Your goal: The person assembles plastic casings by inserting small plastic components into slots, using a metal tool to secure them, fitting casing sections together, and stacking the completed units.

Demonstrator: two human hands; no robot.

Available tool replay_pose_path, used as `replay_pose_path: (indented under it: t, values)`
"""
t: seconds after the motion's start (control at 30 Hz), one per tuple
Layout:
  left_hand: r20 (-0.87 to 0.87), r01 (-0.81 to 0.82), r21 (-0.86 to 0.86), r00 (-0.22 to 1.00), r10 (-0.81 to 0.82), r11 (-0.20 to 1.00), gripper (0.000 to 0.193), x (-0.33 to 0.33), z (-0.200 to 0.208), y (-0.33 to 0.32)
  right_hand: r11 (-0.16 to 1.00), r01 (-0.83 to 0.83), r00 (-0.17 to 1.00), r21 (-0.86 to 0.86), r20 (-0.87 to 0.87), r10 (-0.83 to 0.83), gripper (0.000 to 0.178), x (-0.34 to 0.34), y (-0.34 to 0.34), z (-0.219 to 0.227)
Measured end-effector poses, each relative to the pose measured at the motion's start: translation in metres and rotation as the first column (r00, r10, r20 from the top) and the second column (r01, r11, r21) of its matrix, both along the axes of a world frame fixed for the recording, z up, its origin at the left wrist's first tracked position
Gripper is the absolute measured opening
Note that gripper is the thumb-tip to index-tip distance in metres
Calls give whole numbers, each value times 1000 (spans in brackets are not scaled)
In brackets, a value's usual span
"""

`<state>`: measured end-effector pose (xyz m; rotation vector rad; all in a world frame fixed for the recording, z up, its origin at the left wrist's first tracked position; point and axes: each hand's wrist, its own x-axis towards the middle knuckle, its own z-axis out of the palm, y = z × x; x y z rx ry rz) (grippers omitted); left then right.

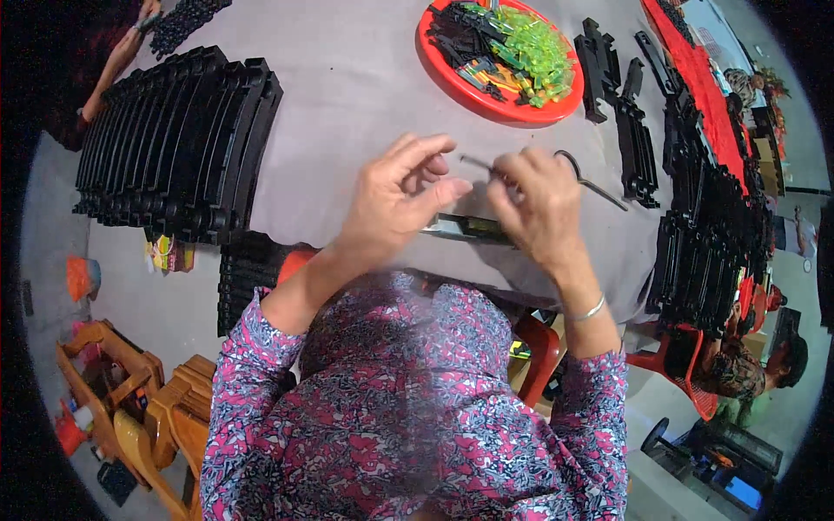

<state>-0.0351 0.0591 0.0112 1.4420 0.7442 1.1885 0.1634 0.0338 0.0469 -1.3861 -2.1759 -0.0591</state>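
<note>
My left hand [395, 195] is raised over the near part of the table, its fingers partly bent and the thumb apart from them, with nothing visible between them. My right hand [540, 204] is closed, its fingertips pinching a thin dark strip [475, 161] that points toward the left hand. Motion blurs the fingers a little. On the table under my hands lies a long narrow piece [452, 227], pale at one end and dark green-black at the other, partly covered by the right hand. Scissors [599, 191] with a black ring handle lie just right of that hand.
A red tray [443, 78] holds black, orange and clear yellow-green small parts. Rows of long black plastic parts [174, 148] stand at the left; more black parts [638, 152] lie at the right beside a red cloth [712, 95]. Another person's arm [113, 69] reaches in at the far left.
</note>
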Motion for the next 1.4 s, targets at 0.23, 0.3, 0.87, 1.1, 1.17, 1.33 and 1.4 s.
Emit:
replay_pose_path:
  t: [0.23,0.3,0.87,1.1,1.17,1.33,1.4]
  values:
    - [-190,148,-29,970,-151,989,15,-4,10,-13,991,-15,998,135,67,6,21,-7,-32,-12]
    - [-122,162,-100,977,-174,982,14,-2,12,-15,986,-2,999,166,38,-4,21,-10,-35,-11]
    - [-359,206,245,927,-109,947,38,-9,15,-8,791,-137,376,-597,-770,-516,5,-4,-54,-1]
    - [-626,317,447,779,39,837,49,-17,-8,-4,703,2,507,-711,-605,-614,7,12,-63,-8]
    - [-662,336,411,749,23,847,40,-15,-14,-3,695,22,506,-719,-591,-628,7,8,-62,-5]
    - [-633,330,369,774,-25,869,30,-8,-17,-9,689,34,505,-724,-583,-637,7,5,-60,-7]
    - [-616,318,379,788,-19,869,29,-6,-19,-10,735,89,567,-672,-573,-592,6,4,-60,-11]
